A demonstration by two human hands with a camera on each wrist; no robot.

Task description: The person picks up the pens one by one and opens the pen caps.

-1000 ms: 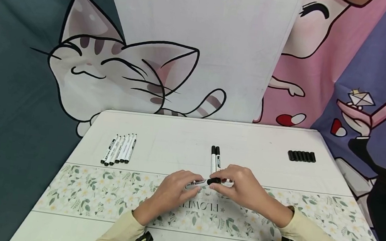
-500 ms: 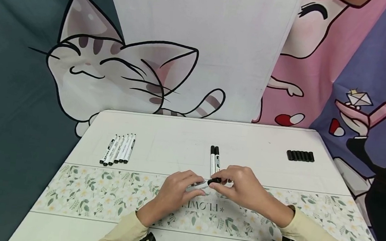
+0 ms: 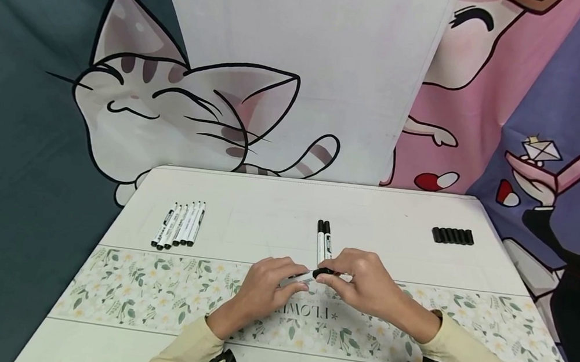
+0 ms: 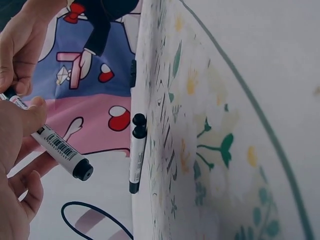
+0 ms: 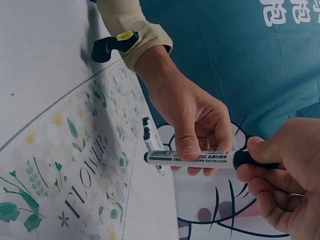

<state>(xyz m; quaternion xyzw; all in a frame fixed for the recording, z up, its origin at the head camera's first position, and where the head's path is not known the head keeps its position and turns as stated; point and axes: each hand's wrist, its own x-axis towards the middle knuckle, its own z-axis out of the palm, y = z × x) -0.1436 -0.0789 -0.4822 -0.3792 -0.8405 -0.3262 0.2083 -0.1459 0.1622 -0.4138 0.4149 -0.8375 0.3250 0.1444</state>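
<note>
A whiteboard marker [image 5: 195, 159] with a white printed barrel lies level between both hands, above the flowered strip. My left hand [image 3: 266, 286] pinches its barrel between thumb and fingers. With thumb and fingers, my right hand [image 3: 364, 278] grips the black cap [image 5: 255, 162] at the marker's other end. Cap and barrel meet in the right wrist view; the writing tip does not show. The left wrist view has the barrel's black end plug [image 4: 83, 169] pointing outward. Just beyond the hands lie two capped markers [image 3: 322, 242], side by side.
Several uncapped markers [image 3: 178, 225] lie in a row at the table's far left. A row of several black caps [image 3: 452, 236] sits at the far right. The white table [image 3: 260, 213] ends at a cartoon-printed cloth backdrop [image 3: 364, 66].
My left hand has shifted slightly right, and the marker's barrel now lines up with the cap in my right hand. The rows of markers and caps stay put.
</note>
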